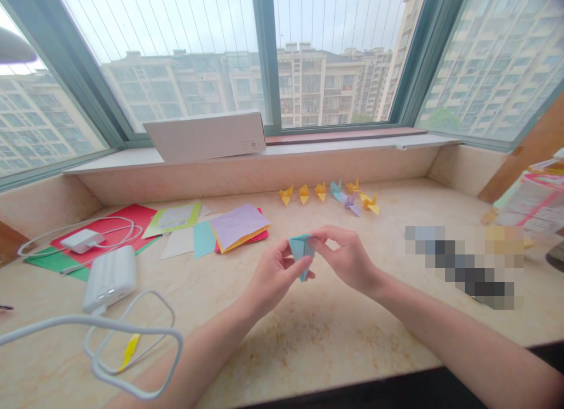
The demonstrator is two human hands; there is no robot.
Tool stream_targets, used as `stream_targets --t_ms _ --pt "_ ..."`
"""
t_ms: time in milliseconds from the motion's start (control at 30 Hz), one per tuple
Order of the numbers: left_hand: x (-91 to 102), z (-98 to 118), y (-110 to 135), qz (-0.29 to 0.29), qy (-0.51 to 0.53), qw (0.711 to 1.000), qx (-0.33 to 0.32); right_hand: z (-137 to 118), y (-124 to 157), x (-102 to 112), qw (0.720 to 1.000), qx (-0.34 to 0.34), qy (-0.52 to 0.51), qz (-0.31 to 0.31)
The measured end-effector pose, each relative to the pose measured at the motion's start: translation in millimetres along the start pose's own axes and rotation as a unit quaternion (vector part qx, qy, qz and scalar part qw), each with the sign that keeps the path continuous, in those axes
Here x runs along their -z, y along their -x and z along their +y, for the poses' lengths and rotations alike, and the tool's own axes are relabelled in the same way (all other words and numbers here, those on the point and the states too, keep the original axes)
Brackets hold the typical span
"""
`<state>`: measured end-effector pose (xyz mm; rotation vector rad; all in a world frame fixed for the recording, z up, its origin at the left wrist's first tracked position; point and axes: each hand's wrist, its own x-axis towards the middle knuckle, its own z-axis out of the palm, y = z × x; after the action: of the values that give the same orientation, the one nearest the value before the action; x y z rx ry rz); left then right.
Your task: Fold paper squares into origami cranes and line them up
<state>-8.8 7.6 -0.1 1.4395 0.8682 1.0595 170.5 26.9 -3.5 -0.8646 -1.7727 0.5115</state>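
A light blue folded paper, kite-shaped with its narrow tip pointing down, is held up above the stone counter. My left hand grips it from the left, the thumb across its front and fingers behind. At its upper right corner, my right hand pinches the edge between thumb and fingers. Beyond my hands stand several small paper cranes: a row of yellow ones, a blue one and a purple one.
Left of my hands lie a stack of coloured paper squares and red sheets. Nearer are a white power bank, a charger and a looping white cable. A white box rests on the windowsill; a plastic package stands right.
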Motion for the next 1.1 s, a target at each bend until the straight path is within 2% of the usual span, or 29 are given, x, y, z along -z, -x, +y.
stream_targets --t_ms 167,267,433,667,833,967,1100 --pt "1.0 1.0 0.0 0.010 0.000 1.000 -0.016 -0.4 3.2 0.5 0.999 -0.032 -0.012 0.025" --pt "1.1 -0.4 -0.3 0.014 0.024 0.999 -0.017 1.9 1.1 2.9 1.000 0.001 0.002 0.005" --pt "1.4 -2.1 -1.9 0.055 0.043 0.998 -0.004 3.7 -2.3 3.8 0.995 0.062 0.031 -0.072" --pt "4.9 -5.6 -4.7 0.095 0.077 0.992 0.019 6.2 1.4 2.8 0.986 0.061 0.136 -0.075" --pt "3.6 -6.9 -4.7 0.097 0.139 0.985 0.037 3.7 0.4 6.8 0.958 0.135 0.248 -0.059" --pt "3.2 -6.3 -5.2 0.094 0.162 0.982 0.027 -0.4 -0.4 9.3 0.929 0.213 0.286 -0.097" --pt "4.3 -9.5 -6.7 0.095 0.154 0.983 0.015 0.0 -1.4 10.9 0.918 0.250 0.274 -0.141"
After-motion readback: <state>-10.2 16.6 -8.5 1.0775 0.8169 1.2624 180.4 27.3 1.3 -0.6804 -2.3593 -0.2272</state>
